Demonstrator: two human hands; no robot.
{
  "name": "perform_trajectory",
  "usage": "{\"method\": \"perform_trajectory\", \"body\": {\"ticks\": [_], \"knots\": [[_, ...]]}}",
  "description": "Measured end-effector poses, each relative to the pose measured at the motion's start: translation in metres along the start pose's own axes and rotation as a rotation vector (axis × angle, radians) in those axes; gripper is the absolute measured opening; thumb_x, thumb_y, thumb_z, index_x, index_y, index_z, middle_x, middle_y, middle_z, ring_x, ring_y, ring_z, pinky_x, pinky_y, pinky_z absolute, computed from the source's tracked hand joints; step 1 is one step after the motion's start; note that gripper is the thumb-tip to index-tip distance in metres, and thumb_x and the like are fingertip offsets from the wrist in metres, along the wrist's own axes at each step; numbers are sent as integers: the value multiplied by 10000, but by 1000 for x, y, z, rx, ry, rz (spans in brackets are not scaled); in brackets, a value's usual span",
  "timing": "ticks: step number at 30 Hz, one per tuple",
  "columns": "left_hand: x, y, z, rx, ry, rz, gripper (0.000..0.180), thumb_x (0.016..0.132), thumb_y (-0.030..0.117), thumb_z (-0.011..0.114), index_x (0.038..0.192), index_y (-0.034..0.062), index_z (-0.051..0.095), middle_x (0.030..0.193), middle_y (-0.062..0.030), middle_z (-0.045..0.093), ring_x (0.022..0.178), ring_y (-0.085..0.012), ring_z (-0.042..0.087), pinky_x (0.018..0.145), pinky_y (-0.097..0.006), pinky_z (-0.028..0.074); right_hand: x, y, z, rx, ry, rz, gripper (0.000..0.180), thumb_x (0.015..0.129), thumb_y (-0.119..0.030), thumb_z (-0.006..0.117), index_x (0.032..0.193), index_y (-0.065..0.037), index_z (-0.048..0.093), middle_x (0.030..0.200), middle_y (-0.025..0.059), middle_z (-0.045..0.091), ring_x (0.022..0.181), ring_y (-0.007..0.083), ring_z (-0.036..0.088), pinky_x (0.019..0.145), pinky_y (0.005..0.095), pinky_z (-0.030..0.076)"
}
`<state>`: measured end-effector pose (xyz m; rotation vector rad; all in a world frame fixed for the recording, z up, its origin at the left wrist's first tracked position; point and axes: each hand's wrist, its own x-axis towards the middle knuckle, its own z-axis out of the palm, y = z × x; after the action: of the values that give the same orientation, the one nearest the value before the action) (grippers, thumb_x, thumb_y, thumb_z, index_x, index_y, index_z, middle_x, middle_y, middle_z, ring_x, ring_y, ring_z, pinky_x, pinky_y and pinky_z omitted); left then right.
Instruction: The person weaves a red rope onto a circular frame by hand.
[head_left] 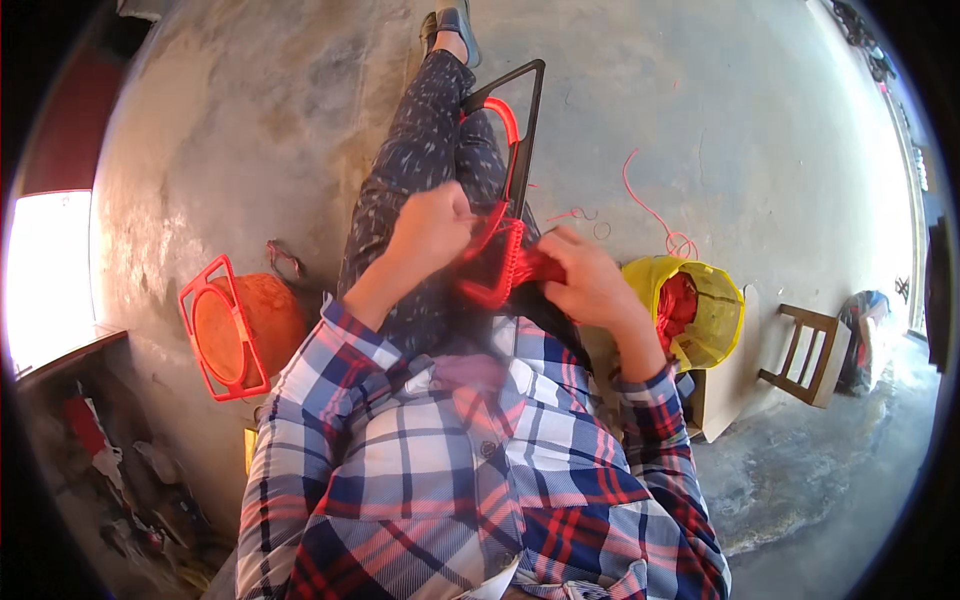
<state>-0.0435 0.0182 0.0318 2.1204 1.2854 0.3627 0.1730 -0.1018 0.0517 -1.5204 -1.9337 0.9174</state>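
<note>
A dark bent frame rests over my lap and legs, with red cord wound tightly around its near end and around a curved part farther off. My left hand is closed at the left of the wrapped end, its fingertips pinching a strand of red cord. On the right, my right hand is closed round a bundle of red cord beside the wrapping. Motion smears the area between the hands, so the exact path of the strand is hard to make out.
At right lies a yellow basket with red cord inside and a loose strand trailing out. Beyond are a cardboard piece and a wooden stool. At left, an orange round object stands beside a red frame.
</note>
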Motion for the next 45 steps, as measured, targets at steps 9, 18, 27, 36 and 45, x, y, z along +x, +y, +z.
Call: {"method": "perform_trajectory", "body": {"ticks": [9,18,27,36,45], "knots": [[-10,5,11,-694,114,-273,127,898,168,606,882,44,584,669,-5,556,594,-83,528,526,-248,445,38,-15,14,313,130,253,353,745,-155,725,1036,0,599,1022,180,636,977,359,617,848,400,482],[-5,83,-38,-1428,-262,-572,302,924,302,565,734,69,590,655,-2,571,458,-81,432,402,-222,275,21,-40,1,370,576,-63,363,800,-161,701,1121,-24,603,1157,134,611,1074,299,574,947,383,434],[7,44,-12,-1219,-233,-396,137,899,205,630,871,73,607,810,35,589,657,-31,447,551,-176,343,-97,49,-157,1336,1177,-167,138,874,-122,516,763,-111,434,649,-11,397,610,122,362,593,285,338],[11,39,14,-1085,-114,-319,186,891,154,603,1044,54,571,891,1,597,826,-61,546,718,-208,446,12,12,25,1171,494,465,326,849,-114,606,1144,13,548,746,2,561,622,98,531,569,246,412],[14,20,32,-1367,-231,-572,217,828,124,548,1025,36,574,871,-28,584,765,-119,551,734,-237,452,-19,6,-30,1175,601,310,48,814,-58,603,815,-19,575,613,46,550,564,135,543,539,267,417]]}}
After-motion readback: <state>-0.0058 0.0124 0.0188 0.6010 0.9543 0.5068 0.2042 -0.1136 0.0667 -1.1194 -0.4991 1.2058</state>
